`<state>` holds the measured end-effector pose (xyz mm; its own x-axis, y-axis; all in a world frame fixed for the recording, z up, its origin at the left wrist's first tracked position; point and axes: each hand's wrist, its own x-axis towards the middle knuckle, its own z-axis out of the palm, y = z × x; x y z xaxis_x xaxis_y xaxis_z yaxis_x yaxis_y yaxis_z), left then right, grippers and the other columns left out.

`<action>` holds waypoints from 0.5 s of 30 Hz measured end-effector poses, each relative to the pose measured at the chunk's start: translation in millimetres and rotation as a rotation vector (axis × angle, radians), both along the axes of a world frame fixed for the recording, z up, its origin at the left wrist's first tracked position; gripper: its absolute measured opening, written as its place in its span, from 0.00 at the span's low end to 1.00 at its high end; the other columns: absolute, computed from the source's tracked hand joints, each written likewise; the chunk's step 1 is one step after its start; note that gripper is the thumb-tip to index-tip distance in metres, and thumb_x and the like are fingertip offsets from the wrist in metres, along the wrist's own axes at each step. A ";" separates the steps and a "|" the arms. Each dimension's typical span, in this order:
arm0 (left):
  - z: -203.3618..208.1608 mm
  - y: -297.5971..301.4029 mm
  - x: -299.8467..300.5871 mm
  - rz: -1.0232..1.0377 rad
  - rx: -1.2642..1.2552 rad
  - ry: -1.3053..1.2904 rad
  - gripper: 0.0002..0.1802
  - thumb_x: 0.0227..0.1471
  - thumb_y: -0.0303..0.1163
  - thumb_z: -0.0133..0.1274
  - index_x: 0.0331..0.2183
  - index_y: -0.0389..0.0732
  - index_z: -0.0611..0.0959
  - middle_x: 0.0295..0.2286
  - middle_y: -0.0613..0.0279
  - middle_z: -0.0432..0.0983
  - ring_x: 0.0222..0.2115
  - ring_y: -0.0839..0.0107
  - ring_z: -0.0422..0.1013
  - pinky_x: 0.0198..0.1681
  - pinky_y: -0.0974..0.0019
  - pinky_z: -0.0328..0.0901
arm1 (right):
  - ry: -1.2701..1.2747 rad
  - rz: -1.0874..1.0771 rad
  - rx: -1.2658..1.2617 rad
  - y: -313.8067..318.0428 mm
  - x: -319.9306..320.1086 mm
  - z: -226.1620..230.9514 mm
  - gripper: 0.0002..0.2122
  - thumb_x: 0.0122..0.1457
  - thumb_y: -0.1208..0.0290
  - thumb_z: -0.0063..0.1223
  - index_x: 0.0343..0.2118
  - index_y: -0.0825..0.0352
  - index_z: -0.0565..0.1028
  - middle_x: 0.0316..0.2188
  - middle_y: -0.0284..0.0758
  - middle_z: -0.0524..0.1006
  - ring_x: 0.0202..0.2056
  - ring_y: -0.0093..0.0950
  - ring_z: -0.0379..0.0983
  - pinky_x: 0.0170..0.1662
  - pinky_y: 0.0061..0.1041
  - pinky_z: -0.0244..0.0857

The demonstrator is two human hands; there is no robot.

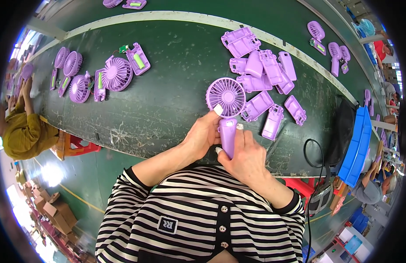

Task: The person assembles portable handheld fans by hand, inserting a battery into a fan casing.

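A purple handheld fan [228,139] is held upright between my hands at the near edge of the dark green worktable [168,105]. My left hand [203,133] is closed on its left side, the thumb at the lower rim of the round grille. My right hand [246,155] wraps the handle from the right, fingers along its side. Just beyond the fan lies a loose heap of purple handle shells [273,68], with several single shells [273,122] nearer me. To the left sit several partly assembled fans [117,74], some showing green batteries and circuit boards.
A white strip [176,16] edges the table's far side, with more fan parts [316,30] beyond. At right are a black bag [339,136], a blue bin [355,147] and a black cable [321,153]. A co-worker in mustard clothing [29,136] sits at left.
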<state>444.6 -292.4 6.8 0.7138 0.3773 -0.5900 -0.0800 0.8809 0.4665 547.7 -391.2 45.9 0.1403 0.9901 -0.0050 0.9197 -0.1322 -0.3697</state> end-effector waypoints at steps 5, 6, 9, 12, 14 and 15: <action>-9.2 -2.7 1.2 -0.012 0.006 0.096 0.23 0.49 0.45 0.49 0.38 0.35 0.73 0.34 0.58 0.72 0.33 0.69 0.70 0.38 0.63 0.65 | 0.001 -0.025 0.008 -2.0 -1.7 -2.3 0.26 0.34 0.65 0.58 0.37 0.77 0.66 0.24 0.42 0.67 0.20 0.37 0.70 0.19 0.32 0.65; -8.6 -3.5 2.9 -0.026 0.034 0.146 0.20 0.47 0.41 0.53 0.36 0.34 0.75 0.31 0.59 0.73 0.31 0.70 0.71 0.35 0.65 0.66 | -0.011 -0.024 0.011 -2.2 -2.1 -1.8 0.26 0.34 0.65 0.58 0.37 0.76 0.66 0.24 0.41 0.67 0.20 0.36 0.70 0.19 0.32 0.65; -4.9 -3.5 6.6 0.003 0.040 0.178 0.15 0.46 0.34 0.55 0.33 0.33 0.76 0.30 0.59 0.73 0.28 0.71 0.71 0.33 0.67 0.67 | -0.030 -0.037 0.013 -2.6 -2.8 -0.2 0.26 0.34 0.64 0.59 0.36 0.76 0.67 0.24 0.40 0.67 0.21 0.36 0.70 0.19 0.31 0.65; -3.6 -2.3 5.6 0.005 0.037 0.177 0.14 0.47 0.32 0.54 0.34 0.32 0.75 0.30 0.59 0.73 0.29 0.72 0.71 0.33 0.67 0.67 | -0.023 -0.054 0.030 -1.5 -3.2 1.7 0.27 0.34 0.63 0.60 0.37 0.74 0.67 0.25 0.38 0.67 0.22 0.35 0.69 0.20 0.30 0.65; -1.7 -1.7 5.7 0.002 0.035 0.174 0.14 0.47 0.32 0.53 0.34 0.32 0.75 0.30 0.59 0.73 0.29 0.72 0.71 0.33 0.67 0.67 | -0.018 -0.074 0.051 -1.4 -1.4 4.1 0.27 0.34 0.62 0.60 0.38 0.73 0.67 0.25 0.38 0.67 0.22 0.34 0.69 0.21 0.30 0.65; -1.6 -1.0 5.4 0.025 0.036 0.165 0.13 0.47 0.31 0.53 0.35 0.32 0.75 0.30 0.59 0.74 0.29 0.72 0.71 0.34 0.67 0.67 | 0.051 -0.097 0.104 -1.3 0.5 4.7 0.26 0.36 0.62 0.61 0.38 0.71 0.68 0.25 0.38 0.69 0.22 0.33 0.70 0.22 0.29 0.65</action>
<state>449.9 -293.4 5.2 0.5988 0.4170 -0.6838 -0.0215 0.8619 0.5067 548.2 -392.5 50.6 0.2373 0.9675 0.0874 0.8842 -0.1778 -0.4320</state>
